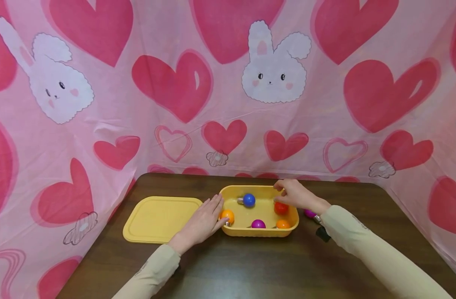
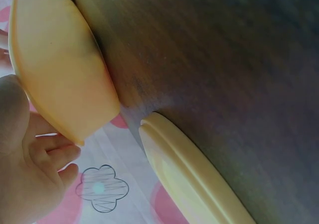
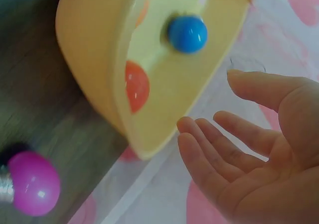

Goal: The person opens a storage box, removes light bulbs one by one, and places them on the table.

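Note:
A yellow plastic tub (image 1: 257, 233) holds several coloured light bulbs. Among them are a blue bulb (image 1: 249, 200), a red bulb (image 1: 281, 208) at the right end and a purple bulb (image 1: 258, 224) by the front wall. An orange bulb (image 1: 228, 216) lies at the left end, another orange bulb (image 1: 283, 224) front right. My left hand (image 1: 202, 221) lies against the tub's left rim, fingers extended. Over the right end hovers my right hand (image 1: 296, 194), above the red bulb. In the right wrist view its fingers (image 3: 204, 149) are loosely bent, with nothing between them.
Left of the tub, a flat yellow lid (image 1: 160, 220) lies on the dark wooden table (image 1: 231, 265). A second purple bulb (image 3: 36, 184) rests on the table right of the tub. Near it is a small black object (image 1: 323, 234). A pink heart-print cloth (image 1: 228, 104) hangs behind.

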Demonstrator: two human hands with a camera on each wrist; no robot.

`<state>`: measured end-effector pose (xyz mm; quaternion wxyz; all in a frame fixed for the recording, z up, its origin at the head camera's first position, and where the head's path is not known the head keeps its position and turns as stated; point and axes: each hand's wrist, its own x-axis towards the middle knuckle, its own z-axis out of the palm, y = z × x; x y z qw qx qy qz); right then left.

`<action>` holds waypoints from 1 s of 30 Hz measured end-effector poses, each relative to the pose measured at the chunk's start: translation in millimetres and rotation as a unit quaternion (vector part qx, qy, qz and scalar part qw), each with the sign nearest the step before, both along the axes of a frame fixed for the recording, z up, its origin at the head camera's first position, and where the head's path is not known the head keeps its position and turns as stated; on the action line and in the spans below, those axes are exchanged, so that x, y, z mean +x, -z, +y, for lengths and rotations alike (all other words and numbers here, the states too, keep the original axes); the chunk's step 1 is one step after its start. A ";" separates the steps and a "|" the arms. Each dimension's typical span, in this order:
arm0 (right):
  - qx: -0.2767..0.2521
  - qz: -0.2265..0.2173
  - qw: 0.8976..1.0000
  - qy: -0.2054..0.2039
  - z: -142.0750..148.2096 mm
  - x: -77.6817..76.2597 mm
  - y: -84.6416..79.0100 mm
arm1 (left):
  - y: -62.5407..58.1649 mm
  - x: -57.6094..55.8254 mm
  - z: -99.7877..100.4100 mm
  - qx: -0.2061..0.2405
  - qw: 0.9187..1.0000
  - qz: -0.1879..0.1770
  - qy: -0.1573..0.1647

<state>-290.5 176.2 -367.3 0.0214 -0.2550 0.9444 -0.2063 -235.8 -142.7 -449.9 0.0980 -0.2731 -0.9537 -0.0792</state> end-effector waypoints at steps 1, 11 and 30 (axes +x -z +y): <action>0.003 -0.004 1.000 -0.005 -4.9 -0.9 1.4 | 0.0 -0.2 0.0 0.000 1.000 0.001 0.001; 0.020 -0.053 0.998 -0.011 -39.8 -10.8 11.6 | -0.4 -0.4 0.7 0.002 1.000 0.007 0.001; 0.058 -0.055 0.996 -0.041 -75.5 -29.1 23.8 | -0.5 -0.9 1.2 0.003 1.000 0.002 0.002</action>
